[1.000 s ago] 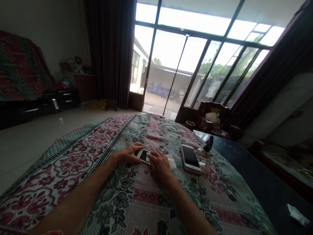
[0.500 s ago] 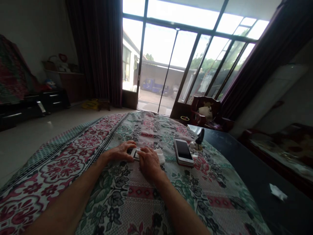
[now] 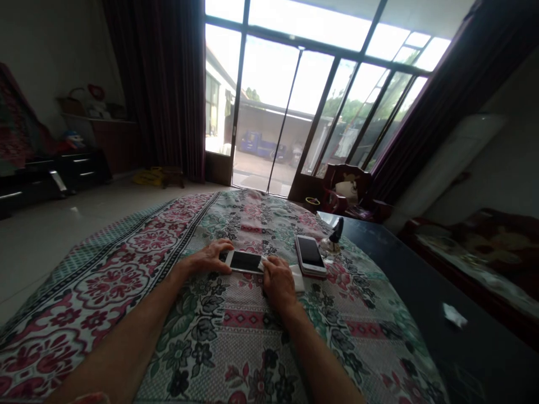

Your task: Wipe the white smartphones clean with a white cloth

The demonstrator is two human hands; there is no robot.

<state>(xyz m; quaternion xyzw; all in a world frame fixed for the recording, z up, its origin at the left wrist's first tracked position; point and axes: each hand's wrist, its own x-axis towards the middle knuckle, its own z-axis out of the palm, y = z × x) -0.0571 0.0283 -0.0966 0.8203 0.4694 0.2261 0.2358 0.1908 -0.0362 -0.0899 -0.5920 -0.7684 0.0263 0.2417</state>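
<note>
A white smartphone (image 3: 245, 261) with a dark screen lies flat on the patterned cloth (image 3: 248, 303). My left hand (image 3: 213, 258) grips its left end between thumb and fingers. My right hand (image 3: 278, 279) is closed on a white tissue (image 3: 297, 279), pressed at the phone's right end. Part of the tissue sticks out to the right of the hand, and a corner shows by the fingertips. The phone's right end is hidden under the hand. To the right lies a second white phone (image 3: 310, 254), on top of something flat of similar size.
A clear bottle with a black spray top (image 3: 334, 241) stands beyond the second phone. A crumpled white tissue (image 3: 455, 316) lies on the dark tabletop (image 3: 404, 280) at right. A wooden armchair (image 3: 349, 188) stands near the glass doors (image 3: 269, 123).
My right hand has slid right along the phone with the tissue, uncovering much of the dark screen. My left hand keeps its place at the left end. The view has shifted slightly.
</note>
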